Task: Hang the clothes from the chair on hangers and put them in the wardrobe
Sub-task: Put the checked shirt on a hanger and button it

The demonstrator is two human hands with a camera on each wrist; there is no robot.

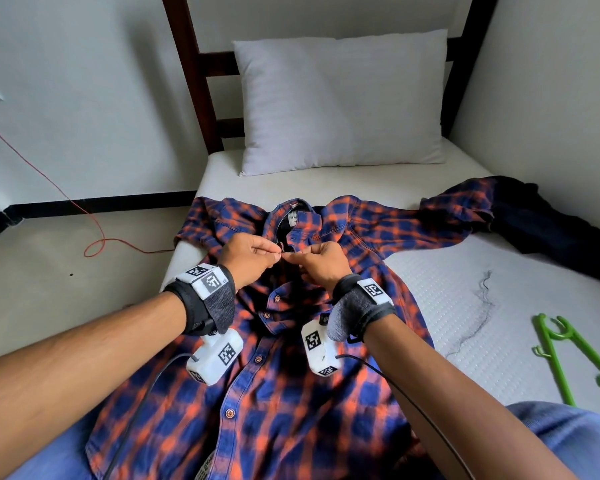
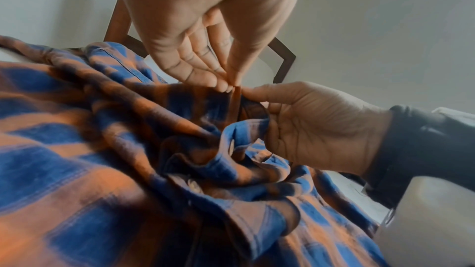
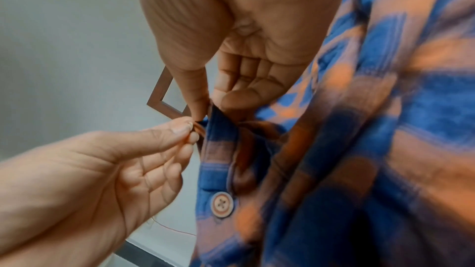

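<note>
I see the plaid shirt [image 1: 291,358] spread flat on the bed [image 1: 465,289], collar toward the pillow [image 1: 340,102]. My left hand [image 1: 248,252] pinches one placket edge below the collar; my right hand [image 1: 321,263] pinches the other.

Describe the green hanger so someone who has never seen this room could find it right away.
Start at the bed with the white pillow at its head. A blue and orange plaid shirt lies spread down the middle; look to its right, on the bare white mattress near the wall. The hanger lies flat there, the only bright green plastic thing, unlike the dark garment beyond it.
</note>
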